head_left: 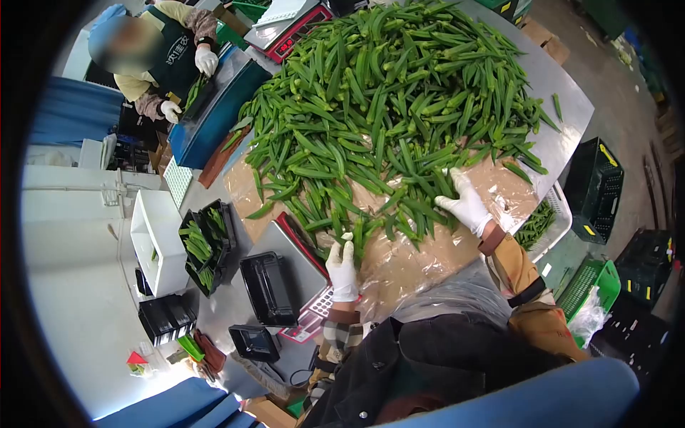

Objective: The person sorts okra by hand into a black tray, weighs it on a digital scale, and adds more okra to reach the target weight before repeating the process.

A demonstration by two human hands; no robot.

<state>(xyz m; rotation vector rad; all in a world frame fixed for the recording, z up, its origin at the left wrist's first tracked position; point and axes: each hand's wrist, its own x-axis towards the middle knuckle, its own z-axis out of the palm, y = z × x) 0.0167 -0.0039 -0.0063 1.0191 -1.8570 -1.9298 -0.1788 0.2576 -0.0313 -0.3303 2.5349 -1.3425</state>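
Note:
A large heap of green okra (399,78) covers much of the metal table, its near edge spread over clear plastic on brown cardboard. My left hand (342,277), in a white glove, is at the near edge of the heap, fingers pointing at a few okra pods beside their tips. Nothing shows clearly held in it. On the right, my gloved right hand (467,205) reaches to the pods with thumb and fingers spread apart. Just left of my left hand, an empty black plastic tray (268,289) rests on a scale (305,258) with a red edge.
Black trays filled with okra (205,246) stand at the left by a white bin (158,242). Another black tray (255,343) lies nearer me. A white basket (553,225) with okra is under the right edge. A co-worker (160,53) handles pods across the table.

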